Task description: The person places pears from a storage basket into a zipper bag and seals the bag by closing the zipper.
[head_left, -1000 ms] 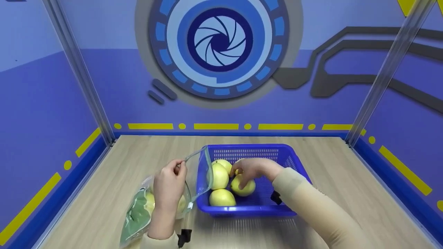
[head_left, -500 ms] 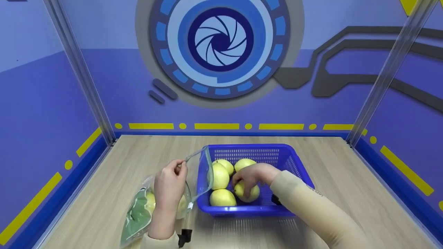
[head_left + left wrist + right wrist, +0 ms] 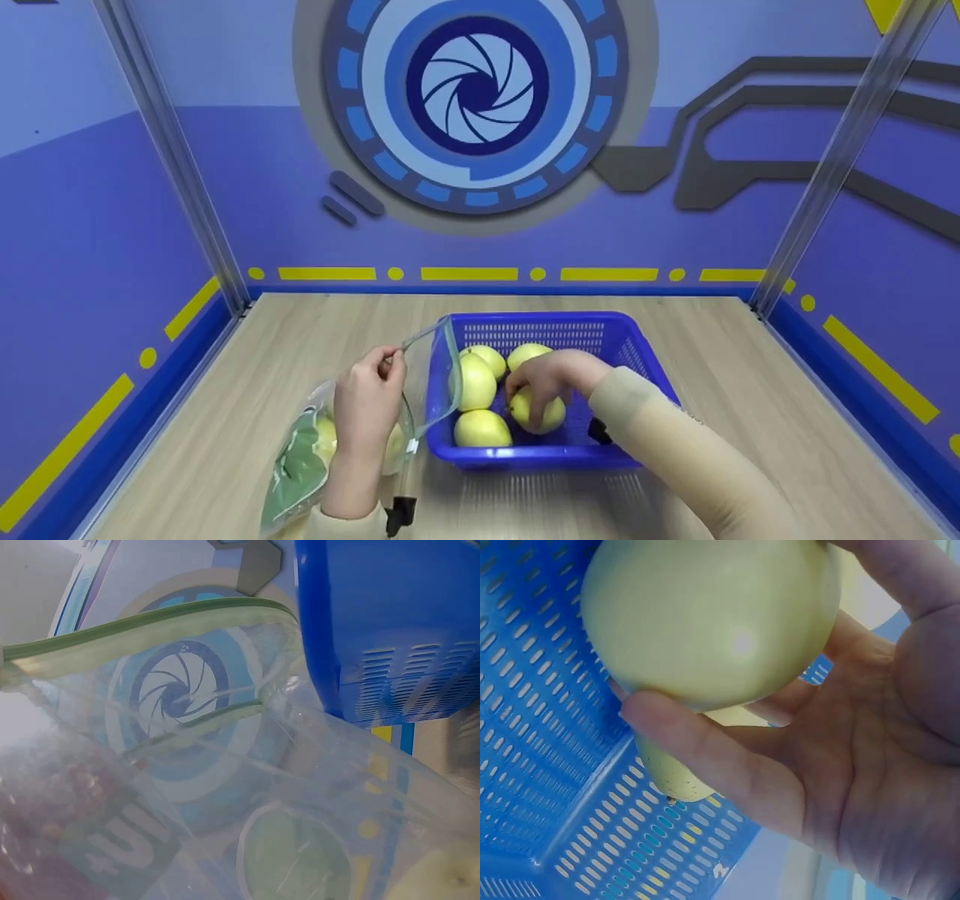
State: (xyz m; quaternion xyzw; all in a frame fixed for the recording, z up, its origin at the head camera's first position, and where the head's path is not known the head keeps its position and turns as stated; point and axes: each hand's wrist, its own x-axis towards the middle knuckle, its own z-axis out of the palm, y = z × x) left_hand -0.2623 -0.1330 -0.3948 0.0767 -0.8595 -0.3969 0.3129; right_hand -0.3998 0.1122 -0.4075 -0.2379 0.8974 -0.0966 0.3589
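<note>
My left hand (image 3: 367,397) pinches the rim of a clear zip bag (image 3: 294,465) and holds its mouth up beside the basket. The bag has green print, a white slider and yellow-green fruit inside. In the left wrist view the bag's green zip strip (image 3: 150,622) runs across, with the left hand out of sight. Inside the blue basket (image 3: 555,454) my right hand (image 3: 551,375) grips a round, apple- or pear-like yellow-green fruit (image 3: 541,417). In the right wrist view, thumb and fingers curl round this smooth fruit (image 3: 712,622).
Several more yellow-green fruits (image 3: 481,430) lie in the basket, mostly on its left side. The basket stands on a wood-grain table (image 3: 337,322). Blue printed panels (image 3: 480,247) enclose the table at the back and sides.
My right hand has come down and nearer onto the front fruit, which has shifted slightly right. The fruit behind now shows more fully. The left hand and bag have stayed put.
</note>
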